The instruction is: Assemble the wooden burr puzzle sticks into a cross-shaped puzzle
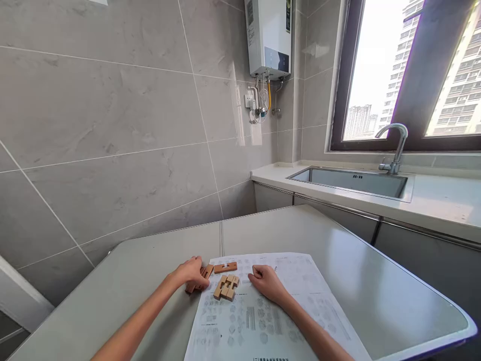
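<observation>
My left hand (190, 273) is curled over dark brown notched wooden blocks (206, 272) at the left edge of a printed sheet. Its fingers and thumb close around them and partly cover them, so I cannot tell how many are there. Just right of that hand, a single brown notched block (225, 267) lies on the paper. Several lighter wooden blocks with cut-outs (226, 287) sit side by side below it. My right hand (267, 282) rests on the sheet as a fist, to the right of the blocks, with nothing showing in it.
The large printed paper sheet (293, 321) lies on a pale folding table (169, 250) with a seam across its top. Behind stand a tiled wall (112, 110), a counter with a sink (349, 181) and faucet (394, 145), and a wall-mounted water heater (268, 37).
</observation>
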The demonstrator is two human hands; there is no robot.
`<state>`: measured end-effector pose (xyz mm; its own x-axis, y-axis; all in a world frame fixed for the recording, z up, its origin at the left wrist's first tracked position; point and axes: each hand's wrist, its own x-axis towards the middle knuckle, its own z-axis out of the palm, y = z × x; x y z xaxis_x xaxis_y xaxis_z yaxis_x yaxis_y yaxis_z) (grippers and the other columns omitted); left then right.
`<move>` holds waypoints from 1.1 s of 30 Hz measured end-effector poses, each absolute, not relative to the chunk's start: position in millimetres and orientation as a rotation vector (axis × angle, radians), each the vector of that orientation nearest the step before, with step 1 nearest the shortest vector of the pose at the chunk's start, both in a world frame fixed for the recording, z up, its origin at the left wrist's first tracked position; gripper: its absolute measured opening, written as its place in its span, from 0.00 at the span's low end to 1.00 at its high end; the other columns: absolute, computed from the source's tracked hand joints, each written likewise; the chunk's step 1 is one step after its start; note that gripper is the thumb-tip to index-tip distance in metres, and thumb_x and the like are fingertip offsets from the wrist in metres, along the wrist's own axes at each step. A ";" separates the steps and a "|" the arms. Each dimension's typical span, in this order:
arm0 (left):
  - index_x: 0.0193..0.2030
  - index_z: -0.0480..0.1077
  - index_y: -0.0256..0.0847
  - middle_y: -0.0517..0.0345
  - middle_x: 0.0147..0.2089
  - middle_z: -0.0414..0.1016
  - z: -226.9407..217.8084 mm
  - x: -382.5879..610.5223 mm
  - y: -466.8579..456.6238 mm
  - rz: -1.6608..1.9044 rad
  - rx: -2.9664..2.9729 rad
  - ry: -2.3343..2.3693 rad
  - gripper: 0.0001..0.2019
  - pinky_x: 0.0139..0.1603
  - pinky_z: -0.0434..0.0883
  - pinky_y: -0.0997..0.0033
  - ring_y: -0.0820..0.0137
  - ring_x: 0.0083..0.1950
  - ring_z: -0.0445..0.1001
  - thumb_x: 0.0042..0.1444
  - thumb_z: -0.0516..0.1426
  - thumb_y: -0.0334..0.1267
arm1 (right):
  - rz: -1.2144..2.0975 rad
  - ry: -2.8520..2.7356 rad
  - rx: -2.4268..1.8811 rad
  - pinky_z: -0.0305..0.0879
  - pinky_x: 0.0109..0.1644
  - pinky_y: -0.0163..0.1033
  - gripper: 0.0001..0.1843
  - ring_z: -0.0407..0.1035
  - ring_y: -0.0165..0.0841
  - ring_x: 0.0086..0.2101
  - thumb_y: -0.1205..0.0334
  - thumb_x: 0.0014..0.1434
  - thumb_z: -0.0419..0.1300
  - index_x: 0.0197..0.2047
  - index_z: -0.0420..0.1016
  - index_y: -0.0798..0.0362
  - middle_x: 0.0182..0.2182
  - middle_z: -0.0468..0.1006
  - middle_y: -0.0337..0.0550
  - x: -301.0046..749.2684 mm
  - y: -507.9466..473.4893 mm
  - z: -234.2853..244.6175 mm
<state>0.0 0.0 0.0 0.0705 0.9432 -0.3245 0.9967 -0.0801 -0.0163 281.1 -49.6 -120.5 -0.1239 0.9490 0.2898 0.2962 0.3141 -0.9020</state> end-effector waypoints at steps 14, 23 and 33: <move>0.52 0.66 0.43 0.40 0.55 0.79 -10.9 14.3 -9.3 -0.491 2.146 2.067 0.25 0.52 0.72 0.57 0.48 0.58 0.78 0.45 0.64 0.35 | 0.888 -1.617 -1.160 0.43 0.31 0.36 0.18 0.43 0.28 0.26 0.62 0.52 0.55 0.24 0.44 0.48 0.21 0.47 0.30 282.5 -52.4 -115.7; 0.59 0.64 0.35 0.33 0.53 0.79 1.6 15.4 -12.5 -0.387 2.070 2.064 0.24 0.48 0.71 0.57 0.46 0.54 0.80 0.55 0.57 0.33 | 0.908 -1.613 -1.154 0.42 0.31 0.36 0.19 0.43 0.28 0.26 0.62 0.53 0.55 0.24 0.44 0.48 0.21 0.47 0.30 282.8 -51.3 -116.2; 0.64 0.58 0.45 0.54 0.48 0.79 16.1 91.2 -25.9 -0.010 2.118 1.469 0.24 0.38 0.71 0.71 0.63 0.46 0.80 0.63 0.55 0.42 | 1.323 -1.387 -0.870 0.50 0.26 0.33 0.19 0.55 0.26 0.23 0.46 0.62 0.62 0.50 0.68 0.48 0.30 0.67 0.31 283.2 -62.6 -97.2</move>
